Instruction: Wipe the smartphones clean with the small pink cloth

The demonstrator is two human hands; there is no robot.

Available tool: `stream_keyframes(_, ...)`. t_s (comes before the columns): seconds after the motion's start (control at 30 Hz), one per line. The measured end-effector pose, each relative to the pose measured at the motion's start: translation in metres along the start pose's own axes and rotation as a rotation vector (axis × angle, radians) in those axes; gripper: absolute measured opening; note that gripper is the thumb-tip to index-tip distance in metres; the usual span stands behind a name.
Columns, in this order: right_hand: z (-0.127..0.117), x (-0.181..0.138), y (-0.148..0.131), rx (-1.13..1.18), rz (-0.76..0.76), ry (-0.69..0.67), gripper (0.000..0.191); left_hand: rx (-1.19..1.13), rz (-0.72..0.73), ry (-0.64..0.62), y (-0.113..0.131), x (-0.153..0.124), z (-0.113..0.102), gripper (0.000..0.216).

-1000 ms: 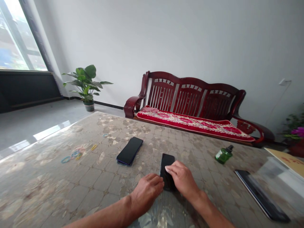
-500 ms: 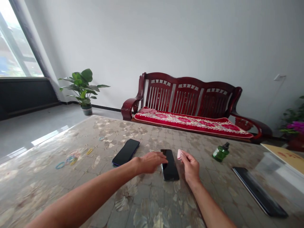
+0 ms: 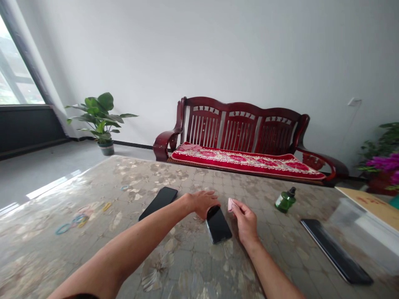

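Observation:
A black smartphone (image 3: pixel 218 226) lies screen up on the patterned table (image 3: pixel 174 253) in front of me. My left hand (image 3: pixel 203 202) is at its far left corner, fingers stretched out past the top edge; whether they grip it is unclear. Just right of the phone, my right hand (image 3: pixel 247 220) pinches a small folded pale pink cloth (image 3: pixel 230 204) between thumb and fingers. Another dark phone (image 3: pixel 160 201) rests to the left, partly behind my left forearm.
A green spray bottle (image 3: pixel 285 200) stands to the right. Nearer lies a long dark glossy object (image 3: pixel 335 249), beside a box (image 3: pixel 370 207). Colored bands (image 3: pixel 73 222) are scattered at left. Behind the table stands a wooden bench (image 3: pixel 240 128); a potted plant (image 3: pixel 104 120) is beyond the left corner.
My left hand has shifted from over the phone's screen to its far edge. The phone is turned slightly. My right hand still pinches the cloth, and the camera view has shifted a little.

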State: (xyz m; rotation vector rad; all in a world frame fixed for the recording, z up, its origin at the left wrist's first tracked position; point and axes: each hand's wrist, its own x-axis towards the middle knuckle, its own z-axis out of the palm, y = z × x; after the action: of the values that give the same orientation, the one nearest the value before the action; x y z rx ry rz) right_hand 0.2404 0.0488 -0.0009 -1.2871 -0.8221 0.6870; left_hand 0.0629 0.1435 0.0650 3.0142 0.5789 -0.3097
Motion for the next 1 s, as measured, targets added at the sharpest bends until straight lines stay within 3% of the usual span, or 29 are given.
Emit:
stream_keyframes(0.07,0.000,0.000,0.000,-0.007,0.010,0.000,0.044,-0.042,-0.082,0.039,0.002,-0.012,0.000,0.072)
stream_keyframes(0.23,0.000,0.000,0.001,0.003,0.001,0.011,0.043,-0.073,-0.470,0.159,0.024,-0.044,0.012,0.050)
stream_keyframes(0.37,0.001,-0.002,0.001,-0.030,-0.010,0.005,0.044,-0.082,-0.665,0.231,0.051,-0.063,0.029,0.055)
stream_keyframes(0.53,0.003,-0.004,-0.001,-0.060,-0.049,-0.021,0.042,-0.165,-0.594,0.254,0.071,-0.080,0.040,0.067)
stream_keyframes(0.83,0.002,-0.007,0.002,-0.169,-0.149,-0.082,0.038,-0.173,-0.482,0.269,0.083,-0.081,0.047,0.048)
stream_keyframes(1.0,0.001,-0.009,-0.001,-0.341,-0.328,-0.168,0.028,-0.211,-0.388,0.307,0.098,-0.081,0.052,0.040)
